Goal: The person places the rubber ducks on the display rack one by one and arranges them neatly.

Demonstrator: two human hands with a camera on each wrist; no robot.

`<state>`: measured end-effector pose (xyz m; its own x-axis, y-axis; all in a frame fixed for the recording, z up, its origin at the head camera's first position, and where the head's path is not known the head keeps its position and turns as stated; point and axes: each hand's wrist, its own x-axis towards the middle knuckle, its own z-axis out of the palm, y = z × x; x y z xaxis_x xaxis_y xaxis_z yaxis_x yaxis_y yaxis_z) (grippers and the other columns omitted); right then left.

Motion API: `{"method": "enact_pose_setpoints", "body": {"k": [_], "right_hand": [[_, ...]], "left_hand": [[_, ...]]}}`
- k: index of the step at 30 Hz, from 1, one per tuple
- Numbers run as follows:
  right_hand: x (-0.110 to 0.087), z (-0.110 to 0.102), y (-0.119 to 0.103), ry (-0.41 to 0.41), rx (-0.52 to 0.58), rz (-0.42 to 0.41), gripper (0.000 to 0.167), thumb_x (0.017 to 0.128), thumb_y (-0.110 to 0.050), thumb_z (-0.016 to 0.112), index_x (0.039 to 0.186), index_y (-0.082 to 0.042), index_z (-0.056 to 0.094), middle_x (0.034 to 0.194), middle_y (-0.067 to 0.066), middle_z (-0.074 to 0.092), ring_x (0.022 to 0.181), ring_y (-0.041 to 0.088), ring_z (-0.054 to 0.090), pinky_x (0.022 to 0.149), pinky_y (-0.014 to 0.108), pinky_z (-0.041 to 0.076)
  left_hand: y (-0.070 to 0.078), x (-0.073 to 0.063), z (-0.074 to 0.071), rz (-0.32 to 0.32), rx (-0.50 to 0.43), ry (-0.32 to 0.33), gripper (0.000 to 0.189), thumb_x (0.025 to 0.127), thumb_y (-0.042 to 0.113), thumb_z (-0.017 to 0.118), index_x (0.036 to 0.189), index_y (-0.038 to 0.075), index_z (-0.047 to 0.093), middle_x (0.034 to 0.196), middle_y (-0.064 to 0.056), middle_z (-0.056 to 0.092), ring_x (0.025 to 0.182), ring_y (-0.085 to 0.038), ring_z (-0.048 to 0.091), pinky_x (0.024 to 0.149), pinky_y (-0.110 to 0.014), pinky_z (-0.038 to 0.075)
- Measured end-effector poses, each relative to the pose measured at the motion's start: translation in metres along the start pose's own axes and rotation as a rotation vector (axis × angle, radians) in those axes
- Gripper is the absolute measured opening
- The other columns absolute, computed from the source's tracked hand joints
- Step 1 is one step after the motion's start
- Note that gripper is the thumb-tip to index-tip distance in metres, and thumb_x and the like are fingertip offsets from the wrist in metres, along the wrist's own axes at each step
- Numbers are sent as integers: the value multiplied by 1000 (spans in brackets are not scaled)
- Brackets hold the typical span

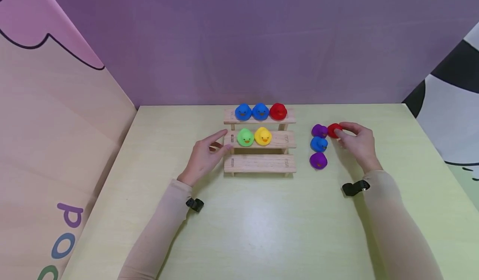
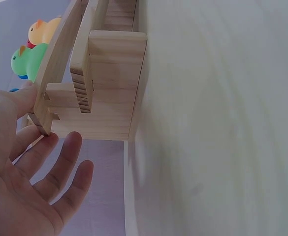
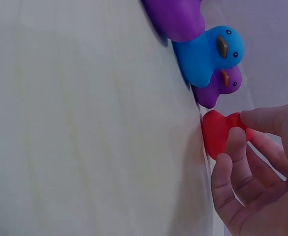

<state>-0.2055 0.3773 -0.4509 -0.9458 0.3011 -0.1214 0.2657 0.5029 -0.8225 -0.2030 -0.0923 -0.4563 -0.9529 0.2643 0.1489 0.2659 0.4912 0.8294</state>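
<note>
In the head view my left hand (image 1: 205, 157) holds the left end of the middle step of a three-step wooden rack (image 1: 262, 163). The left wrist view has its thumb and index finger on either side of that board's end, the other fingers spread loosely. A green duck (image 1: 245, 137) and a yellow duck (image 1: 263, 136) sit on the middle step. Two blue ducks (image 1: 243, 112) and a red duck (image 1: 278, 111) line the top step. My right hand (image 1: 358, 142) pinches another red duck (image 3: 215, 132) at the table, beside a purple duck (image 3: 220, 87).
Right of the rack, a front purple duck (image 1: 318, 161), a blue duck (image 1: 319, 144) and the back purple duck form a column on the pale table (image 1: 254, 230). A purple wall panel (image 1: 262, 43) stands along the back edge, with printed panels at both sides.
</note>
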Motion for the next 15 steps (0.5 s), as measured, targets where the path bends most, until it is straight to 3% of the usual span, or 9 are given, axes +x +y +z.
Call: {"method": "enact_pose_setpoints", "body": {"k": [15], "right_hand": [[-6,-3,-7,73,47,-37,61,104,-47,66,151,-9,59,151,16,58,76,0,70,71,13,56]], "left_hand": [[-1,1,-1,4,-8,-2,57,101,39,75,155,26,59,134,-11,74,103,-28,74,89,-44,64]]}}
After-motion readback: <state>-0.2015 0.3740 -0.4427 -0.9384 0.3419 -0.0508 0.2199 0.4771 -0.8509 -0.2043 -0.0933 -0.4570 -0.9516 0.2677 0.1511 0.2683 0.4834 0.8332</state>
